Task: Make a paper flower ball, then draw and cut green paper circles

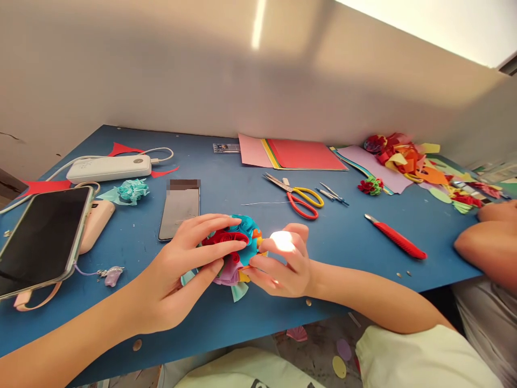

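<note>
Near the table's front edge I have a bunch of rolled paper flowers in blue, red, purple and orange between my two hands. My left hand curves over its left side, fingers laid across the red and blue blooms and thumb below. At the right side, my right hand pinches at the orange and yellow part with bent fingers. A pale green paper piece sticks out underneath. The underside of the bunch is hidden by my hands. Just behind my left hand lies a phone.
Scissors, slim pointed tools and a red utility knife lie beyond my hands. Coloured paper sheets rest by the wall. On the left are a larger phone and a white power bank. Another person's arm is at right.
</note>
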`<action>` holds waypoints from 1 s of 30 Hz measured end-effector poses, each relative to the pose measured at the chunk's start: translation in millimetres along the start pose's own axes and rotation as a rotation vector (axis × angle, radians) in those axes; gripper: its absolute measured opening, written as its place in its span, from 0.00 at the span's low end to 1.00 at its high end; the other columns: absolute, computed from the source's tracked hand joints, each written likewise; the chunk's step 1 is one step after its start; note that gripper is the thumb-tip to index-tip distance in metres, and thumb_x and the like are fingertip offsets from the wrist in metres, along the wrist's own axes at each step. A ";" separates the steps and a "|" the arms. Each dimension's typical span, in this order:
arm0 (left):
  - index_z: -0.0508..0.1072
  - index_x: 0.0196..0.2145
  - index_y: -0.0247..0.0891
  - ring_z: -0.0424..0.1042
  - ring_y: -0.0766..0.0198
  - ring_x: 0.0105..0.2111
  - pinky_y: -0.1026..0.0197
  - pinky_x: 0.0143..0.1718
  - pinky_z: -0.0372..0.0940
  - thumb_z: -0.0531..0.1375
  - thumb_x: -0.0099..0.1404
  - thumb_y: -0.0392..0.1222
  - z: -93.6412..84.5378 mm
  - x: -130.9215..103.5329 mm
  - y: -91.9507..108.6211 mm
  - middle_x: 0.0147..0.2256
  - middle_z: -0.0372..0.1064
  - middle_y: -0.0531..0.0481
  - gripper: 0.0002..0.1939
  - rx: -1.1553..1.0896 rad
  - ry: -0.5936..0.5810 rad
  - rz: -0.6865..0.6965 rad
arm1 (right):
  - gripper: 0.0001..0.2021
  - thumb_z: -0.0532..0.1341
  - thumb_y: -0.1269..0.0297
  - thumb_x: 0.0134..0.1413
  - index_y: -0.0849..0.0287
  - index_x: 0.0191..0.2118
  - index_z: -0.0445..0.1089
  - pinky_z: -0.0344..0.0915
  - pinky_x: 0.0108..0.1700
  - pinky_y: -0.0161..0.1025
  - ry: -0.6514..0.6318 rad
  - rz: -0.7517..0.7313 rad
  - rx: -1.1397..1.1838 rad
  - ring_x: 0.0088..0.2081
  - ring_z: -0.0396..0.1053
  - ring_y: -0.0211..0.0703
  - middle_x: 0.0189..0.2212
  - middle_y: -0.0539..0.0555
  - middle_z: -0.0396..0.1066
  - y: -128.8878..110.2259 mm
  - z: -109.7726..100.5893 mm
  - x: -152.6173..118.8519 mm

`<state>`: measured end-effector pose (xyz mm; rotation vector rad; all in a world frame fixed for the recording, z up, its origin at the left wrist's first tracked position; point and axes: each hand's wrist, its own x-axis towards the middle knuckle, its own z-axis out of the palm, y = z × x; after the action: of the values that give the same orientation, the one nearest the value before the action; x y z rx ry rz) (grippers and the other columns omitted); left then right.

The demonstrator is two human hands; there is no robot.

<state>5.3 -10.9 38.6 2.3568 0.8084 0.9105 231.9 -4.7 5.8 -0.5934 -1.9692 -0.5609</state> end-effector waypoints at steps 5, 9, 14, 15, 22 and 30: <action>0.69 0.53 0.49 0.57 0.55 0.59 0.52 0.60 0.55 0.50 0.68 0.32 1.6 0.1 0.5 0.59 0.58 0.52 0.20 0.003 0.010 -0.020 | 0.08 0.64 0.62 0.51 0.54 0.24 0.68 0.56 0.34 0.42 -0.008 -0.011 -0.020 0.27 0.58 0.38 0.27 0.50 0.68 -2.3 0.1 1.5; 0.70 0.52 0.52 0.58 0.54 0.58 0.49 0.60 0.55 0.50 0.68 0.35 0.9 0.8 2.3 0.59 0.59 0.53 0.19 -0.031 0.033 -0.064 | 0.11 0.64 0.56 0.51 0.54 0.24 0.66 0.55 0.34 0.43 0.028 -0.089 0.034 0.28 0.58 0.39 0.28 0.50 0.67 0.7 1.4 -0.2; 0.68 0.53 0.54 0.60 0.51 0.58 0.50 0.58 0.60 0.54 0.67 0.48 -0.7 5.8 3.0 0.58 0.62 0.54 0.17 -0.262 0.096 -0.352 | 0.15 0.54 0.52 0.59 0.57 0.45 0.64 0.61 0.43 0.48 -0.147 0.167 0.375 0.39 0.64 0.45 0.38 0.56 0.66 11.0 1.3 -4.8; 0.67 0.54 0.54 0.59 0.50 0.58 0.50 0.58 0.59 0.55 0.66 0.51 -0.3 7.2 2.1 0.58 0.62 0.54 0.19 -0.330 0.115 -0.438 | 0.16 0.54 0.53 0.60 0.57 0.49 0.61 0.62 0.46 0.49 -0.190 0.291 0.434 0.43 0.64 0.47 0.42 0.58 0.64 12.9 1.9 -6.0; 0.58 0.59 0.53 0.57 0.48 0.61 0.51 0.55 0.63 0.55 0.60 0.64 8.9 10.9 -6.0 0.60 0.58 0.49 0.32 -0.564 0.146 -0.803 | 0.24 0.51 0.50 0.63 0.52 0.60 0.49 0.60 0.58 0.49 -0.359 0.868 0.755 0.58 0.57 0.47 0.57 0.59 0.55 14.1 12.6 -16.3; 0.51 0.61 0.48 0.70 0.52 0.49 0.52 0.43 0.72 0.59 0.59 0.62 21.7 10.7 5.2 0.59 0.58 0.41 0.38 -0.728 0.097 -0.886 | 0.32 0.55 0.46 0.59 0.49 0.64 0.43 0.55 0.62 0.49 -0.433 0.972 0.879 0.61 0.54 0.48 0.60 0.57 0.53 6.5 11.4 -17.1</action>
<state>29.1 -12.2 32.1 1.1486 1.1599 0.7320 235.3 4.4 -13.4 -1.0060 -1.7700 1.0449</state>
